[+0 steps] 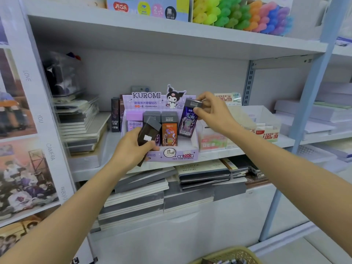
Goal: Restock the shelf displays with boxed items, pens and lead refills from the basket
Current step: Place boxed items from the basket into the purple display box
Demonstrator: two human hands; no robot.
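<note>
A purple Kuromi display box (pixel 179 154) stands on the middle shelf and holds several lead refill boxes, one of them orange (pixel 169 134). My right hand (pixel 213 111) pinches the grey top of a dark purple refill box (pixel 187 121), which stands tilted at the display's right end. My left hand (pixel 131 149) grips a dark refill box (pixel 149 130) with a white label, held slanted in front of the display's left side. A yellow woven basket (pixel 228 256) shows at the bottom edge with a few items in it.
Dark boxes (pixel 115 117) stand left of the display, with stacked notebooks (pixel 80 122) beyond them. Clear bins of refills (pixel 266 130) sit to the right. More notebooks (pixel 203 174) fill the shelf below. Coloured pens (pixel 242 14) line the shelf above.
</note>
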